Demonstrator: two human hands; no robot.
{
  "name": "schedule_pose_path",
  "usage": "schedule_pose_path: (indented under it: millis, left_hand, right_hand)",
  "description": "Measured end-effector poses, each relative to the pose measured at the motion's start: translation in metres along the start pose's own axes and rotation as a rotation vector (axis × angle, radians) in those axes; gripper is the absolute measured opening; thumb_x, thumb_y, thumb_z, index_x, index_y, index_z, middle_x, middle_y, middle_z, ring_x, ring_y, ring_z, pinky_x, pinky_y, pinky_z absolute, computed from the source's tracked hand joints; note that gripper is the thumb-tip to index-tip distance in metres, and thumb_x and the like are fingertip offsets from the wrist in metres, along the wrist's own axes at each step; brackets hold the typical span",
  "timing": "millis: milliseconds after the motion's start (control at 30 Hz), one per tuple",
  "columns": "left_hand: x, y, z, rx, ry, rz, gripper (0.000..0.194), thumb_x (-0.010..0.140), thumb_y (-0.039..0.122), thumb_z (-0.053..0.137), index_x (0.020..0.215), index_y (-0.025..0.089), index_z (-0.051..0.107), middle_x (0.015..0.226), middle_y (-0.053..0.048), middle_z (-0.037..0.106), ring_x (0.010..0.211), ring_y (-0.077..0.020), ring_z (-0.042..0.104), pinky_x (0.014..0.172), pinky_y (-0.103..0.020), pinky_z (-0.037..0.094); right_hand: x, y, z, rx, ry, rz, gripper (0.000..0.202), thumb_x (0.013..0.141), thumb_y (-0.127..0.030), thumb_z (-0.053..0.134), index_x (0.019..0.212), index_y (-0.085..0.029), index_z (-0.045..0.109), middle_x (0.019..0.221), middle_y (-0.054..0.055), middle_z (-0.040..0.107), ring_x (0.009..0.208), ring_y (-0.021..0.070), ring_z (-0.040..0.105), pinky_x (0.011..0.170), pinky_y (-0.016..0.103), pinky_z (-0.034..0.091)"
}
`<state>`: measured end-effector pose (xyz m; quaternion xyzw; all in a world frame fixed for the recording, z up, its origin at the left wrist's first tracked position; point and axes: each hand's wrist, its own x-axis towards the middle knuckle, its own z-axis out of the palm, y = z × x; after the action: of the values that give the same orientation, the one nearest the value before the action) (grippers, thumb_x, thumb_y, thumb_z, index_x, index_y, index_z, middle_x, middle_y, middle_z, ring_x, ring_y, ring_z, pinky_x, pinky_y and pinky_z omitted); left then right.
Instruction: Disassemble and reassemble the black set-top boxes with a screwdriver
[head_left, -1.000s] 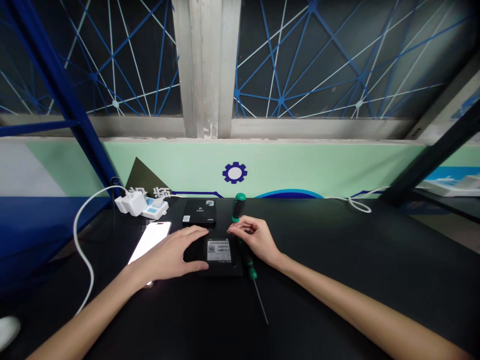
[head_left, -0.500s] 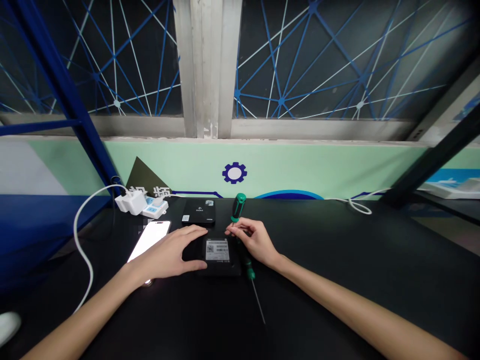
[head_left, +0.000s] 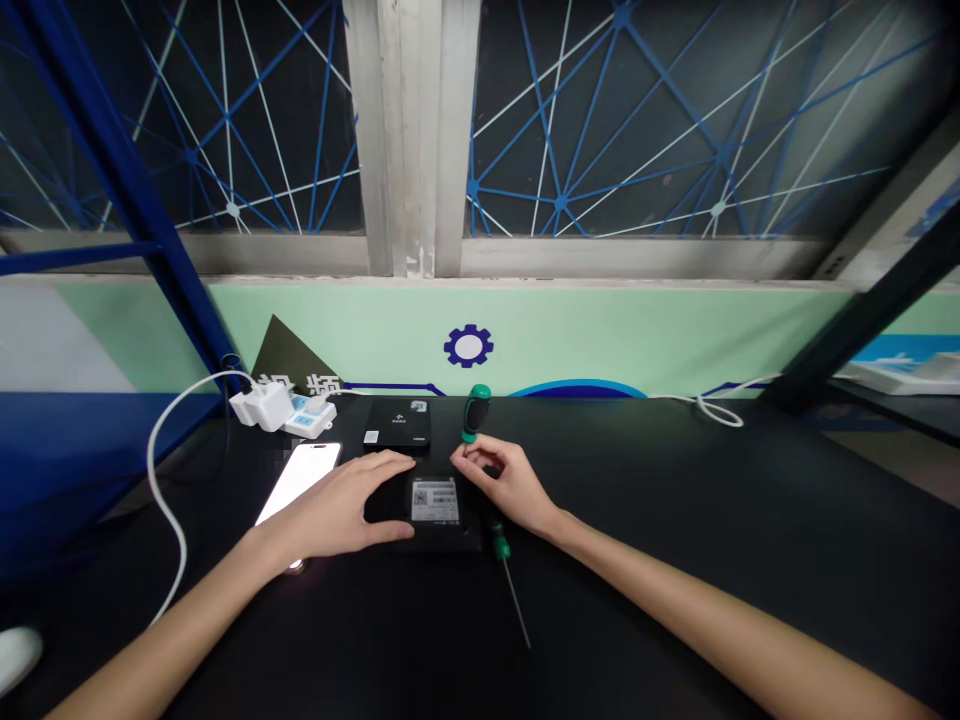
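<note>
A flat black electronic box (head_left: 466, 542) with a white printed label lies on the table in front of me. My left hand (head_left: 341, 505) holds its left side, thumb at the near edge and fingers at the far edge. My right hand (head_left: 508, 482) pinches a screwdriver by its shaft. That screwdriver (head_left: 476, 410) stands almost upright over the box's far right part, its green and black handle on top; the tip is hidden by my fingers. A second green-handled screwdriver (head_left: 502, 545) lies right of the box, shaft towards me, part of its handle under my right hand.
Behind the box lies another black box (head_left: 397, 424). A phone with a bright screen (head_left: 304, 475) lies partly under my left wrist. A white power strip with plugs (head_left: 281, 408) and its cable (head_left: 154, 480) are at the left. The green wall (head_left: 600, 340) bounds the table's back.
The upright screwdriver's handle has shifted and tilted very slightly. Both hands and the black box stay nearly where they were.
</note>
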<state>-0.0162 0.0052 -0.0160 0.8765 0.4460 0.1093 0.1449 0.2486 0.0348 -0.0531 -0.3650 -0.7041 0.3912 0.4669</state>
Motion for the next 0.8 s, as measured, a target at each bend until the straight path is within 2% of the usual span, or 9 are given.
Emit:
schedule_pose_path:
  millis: [133,300,400,600,800]
  left_hand:
    - [-0.0003,0.0008,-0.0009,0.004,0.014,0.032,0.069,0.088,0.064,0.06,0.148,0.033,0.044,0.151,-0.004,0.05,0.129,-0.0314,0.054,0.105,-0.042,0.046]
    - [0.0003,0.0027,0.0,0.0,0.041,0.043,0.055,0.095,0.055,0.054,0.145,0.031,0.047,0.148,-0.004,0.053,0.131,-0.0284,0.054,0.107,-0.041,0.045]
    - [0.0015,0.0039,0.0019,0.011,0.062,0.041,0.05,0.097,0.05,0.053,0.143,0.031,0.049,0.145,-0.003,0.055,0.13,-0.0269,0.054,0.107,-0.039,0.044]
    - [0.0019,0.0041,0.0033,0.014,0.064,0.042,0.049,0.097,0.05,0.052,0.142,0.031,0.048,0.144,-0.004,0.055,0.127,-0.0266,0.056,0.103,-0.038,0.046]
    - [0.0016,0.0035,0.0037,0.029,0.084,0.069,0.049,0.098,0.049,0.052,0.143,0.031,0.047,0.142,-0.004,0.056,0.124,-0.0267,0.057,0.101,-0.037,0.048]
  right_hand:
    - [0.0026,0.0063,-0.0001,0.048,0.023,0.045,0.032,0.082,-0.048,0.074,0.08,-0.017,0.069,0.072,0.001,0.066,0.063,0.0141,0.059,0.063,0.027,0.051]
    - [0.0037,0.0084,-0.0007,0.11,0.057,0.095,0.035,0.074,-0.048,0.081,0.07,-0.017,0.063,0.076,0.003,0.07,0.067,0.0157,0.064,0.066,0.029,0.053]
    - [0.0032,0.0088,-0.001,0.11,0.055,0.092,0.036,0.074,-0.048,0.081,0.07,-0.018,0.063,0.077,0.004,0.071,0.067,0.0163,0.065,0.066,0.03,0.053]
    - [0.0021,0.0099,-0.0016,0.106,0.045,0.071,0.029,0.079,-0.042,0.077,0.073,-0.017,0.064,0.08,0.005,0.073,0.069,0.0165,0.065,0.067,0.029,0.052]
    - [0.0019,0.0106,-0.0012,0.125,0.026,0.058,0.029,0.081,-0.043,0.075,0.074,-0.018,0.064,0.081,0.005,0.073,0.074,0.0184,0.068,0.071,0.03,0.053]
